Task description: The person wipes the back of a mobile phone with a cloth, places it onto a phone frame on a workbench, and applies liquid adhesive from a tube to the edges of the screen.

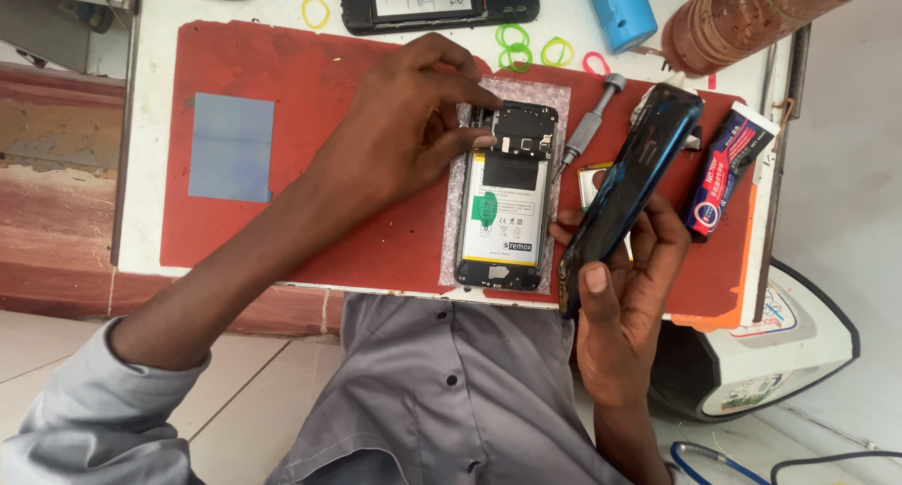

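Your left hand (413, 118) pinches, probably a tiny part, at the far end of the opened black smartphone (505, 198) lying lengthwise away from you on the red mat (310, 90); right-hand fingers (625, 288) grip the dark blue back cover (628, 189) beside it.

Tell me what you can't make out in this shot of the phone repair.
Head view only:
- Left hand: its fingers cover the top left corner of the opened phone, so what they touch is hidden.
- Right hand: the dark back cover it holds shows edge-on; its inner face is unseen.
- Small shiny part behind the cover: mostly hidden.
- Second phone and brown bottle: cut off by the top edge.
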